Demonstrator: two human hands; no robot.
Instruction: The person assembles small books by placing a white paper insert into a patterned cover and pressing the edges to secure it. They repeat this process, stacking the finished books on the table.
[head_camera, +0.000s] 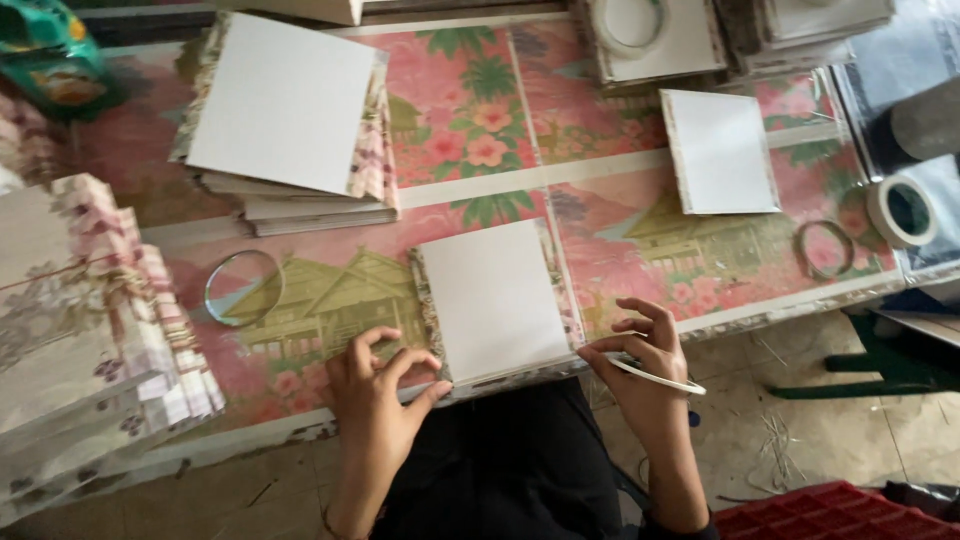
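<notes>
At the far left edge a fanned stack of flower-patterned boards leans over the table, whose top is covered in a pink print of blossoms and huts. Just right of it lies a clear round disc, and behind that, toward the far side, sits a pile of white squares with patterned edges. The left hand rests at the near edge of the table, its fingertips curled and pressing the lower left corner of a white square board that lies flat right in front of the person; it pins the board rather than closing around it. The right hand touches the board's lower right corner and pinches a thin white strip between thumb and fingers, the strip sticking out to the right past the table edge. Farther right lies another white square, then a thin wire-like ring, and at the right edge a roll of white tape.
</notes>
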